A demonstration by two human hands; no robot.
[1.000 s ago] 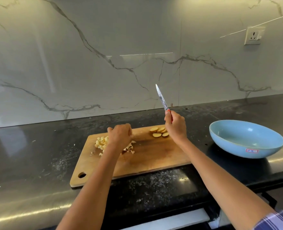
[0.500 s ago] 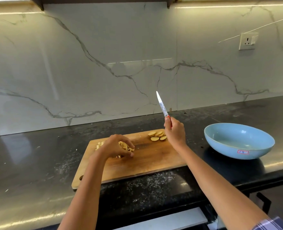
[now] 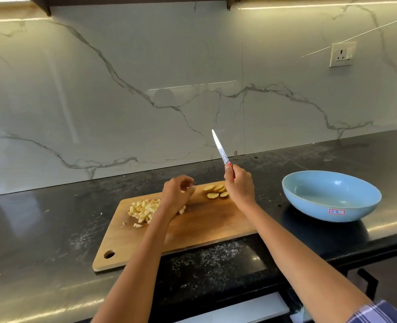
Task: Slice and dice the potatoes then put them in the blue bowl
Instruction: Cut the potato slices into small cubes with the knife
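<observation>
- Judging from the cutting board [image 3: 192, 231], the job looks roughly midway: a heap of diced potato [image 3: 143, 210] sits on its left part, while a few round potato slices [image 3: 216, 191] wait uncut at the far right edge.
- The blue bowl [image 3: 328, 208] stands on the dark counter [image 3: 41, 229] to the right of the board, well apart from the cubes, and nothing shows inside it, so the transfer has not begun.
- What is left, as I read it: dice those slices, then move everything into the bowl.
- The right hand [image 3: 239, 186] is wrapped round the red handle of a knife [image 3: 220, 148], its blade pointing up and away, clear of the board and just beside the slices.
- The left hand [image 3: 176, 194] hovers over the board between heap and slices, fingers loosely curled, apparently holding nothing.
</observation>
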